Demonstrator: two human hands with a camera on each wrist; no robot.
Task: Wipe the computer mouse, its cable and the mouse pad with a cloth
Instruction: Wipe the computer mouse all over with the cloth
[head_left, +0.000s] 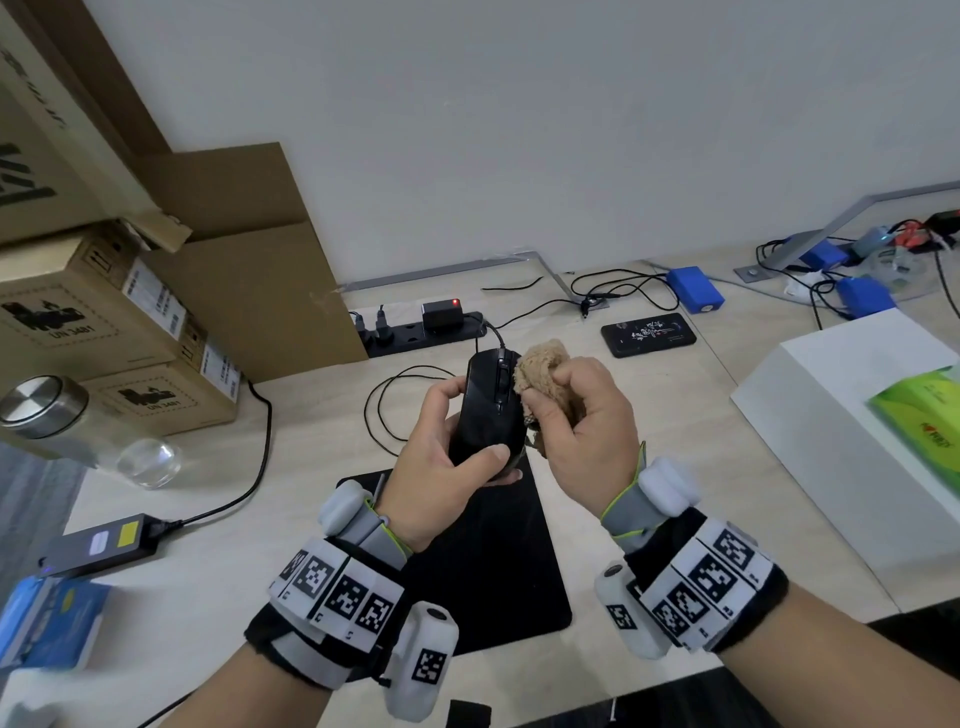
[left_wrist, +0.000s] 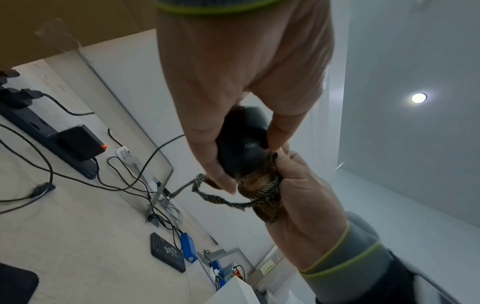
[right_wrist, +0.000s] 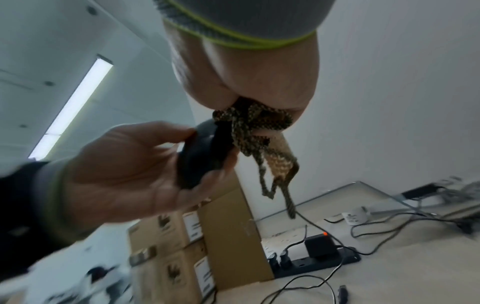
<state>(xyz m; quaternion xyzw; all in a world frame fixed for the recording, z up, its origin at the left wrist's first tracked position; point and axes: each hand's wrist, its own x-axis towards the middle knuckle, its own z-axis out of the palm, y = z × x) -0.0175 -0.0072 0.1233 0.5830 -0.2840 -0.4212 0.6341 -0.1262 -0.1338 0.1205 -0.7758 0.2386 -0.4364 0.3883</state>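
Note:
My left hand (head_left: 447, 441) grips a glossy black computer mouse (head_left: 491, 410) lifted above the desk, thumb over its rear. In the left wrist view the mouse (left_wrist: 242, 148) sits between thumb and fingers. My right hand (head_left: 582, 421) holds a bunched tan cloth (head_left: 543, 371) against the mouse's right side; the cloth's dark woven edge (right_wrist: 249, 125) hangs below the fist. The thin black cable (head_left: 387, 400) loops from the mouse's front down onto the desk. The black mouse pad (head_left: 493, 561) lies flat beneath both hands.
A black power strip (head_left: 415, 332) with a charger sits behind the mouse. Cardboard boxes (head_left: 104, 312) stack at the left, with a glass jar (head_left: 78, 431) and a power adapter (head_left: 98, 545) nearby. A phone (head_left: 649, 332), blue boxes (head_left: 693, 288) and a white box (head_left: 857, 415) lie to the right.

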